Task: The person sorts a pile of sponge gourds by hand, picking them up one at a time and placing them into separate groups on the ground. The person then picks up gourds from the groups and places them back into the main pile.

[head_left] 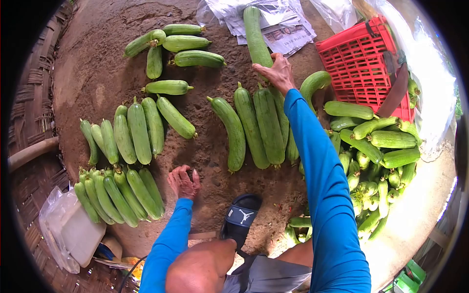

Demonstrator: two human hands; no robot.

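My right hand (279, 73) is closed around the lower end of a long green gourd (255, 36), whose upper end reaches over the newspapers (293, 29). Just below that hand, several large gourds (267, 127) lie side by side on the brown ground. My left hand (184, 182) is held low over bare ground with its fingers curled apart, holding nothing. To its left is a row of smaller gourds (139, 134), with a tighter bunch (117, 193) beneath it. A single gourd (176, 117) slants above the left hand.
A tilted red crate (359, 61) stands at the upper right, a brown blade (394, 93) against it. Below it spreads a big heap of gourds (393, 139). More gourds (198, 58) lie at the top. A woven wall (36, 97) and white container (80, 234) are at left.
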